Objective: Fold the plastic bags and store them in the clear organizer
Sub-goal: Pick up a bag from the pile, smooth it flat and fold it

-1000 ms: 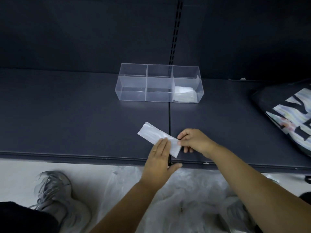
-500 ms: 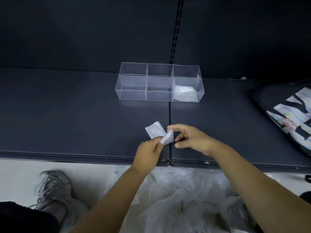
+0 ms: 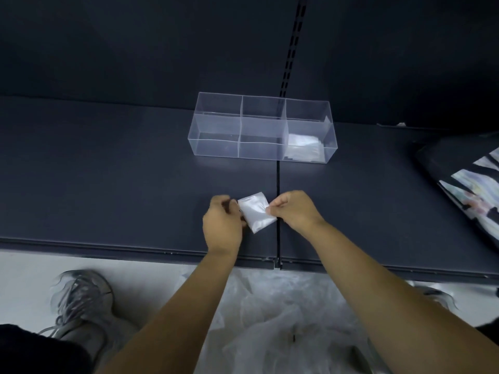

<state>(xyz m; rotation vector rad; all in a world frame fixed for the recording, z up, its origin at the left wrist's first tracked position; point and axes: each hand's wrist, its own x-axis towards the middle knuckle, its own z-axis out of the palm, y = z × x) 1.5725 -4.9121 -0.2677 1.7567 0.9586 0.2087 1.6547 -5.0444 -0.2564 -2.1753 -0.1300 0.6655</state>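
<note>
A small folded white plastic bag (image 3: 256, 213) lies on the dark shelf (image 3: 108, 171) near its front edge. My left hand (image 3: 222, 224) pinches the bag's left side with curled fingers. My right hand (image 3: 293, 211) pinches its right edge between thumb and fingertips. Behind them stands the clear organizer (image 3: 263, 128) with three compartments in a row. Folded white bags (image 3: 303, 147) lie in its right compartment; the left and middle ones hold nothing I can see.
A heap of loose clear plastic bags (image 3: 283, 319) lies on the pale floor below the shelf edge. A grey sneaker (image 3: 81, 300) sits at lower left. A dark bag with a printed pattern (image 3: 469, 182) rests on the shelf's right side.
The long folded strip has been folded over into a short, compact rectangle. My left hand went from pressing flat on it to pinching its left side; my right hand shifted to its right edge.
</note>
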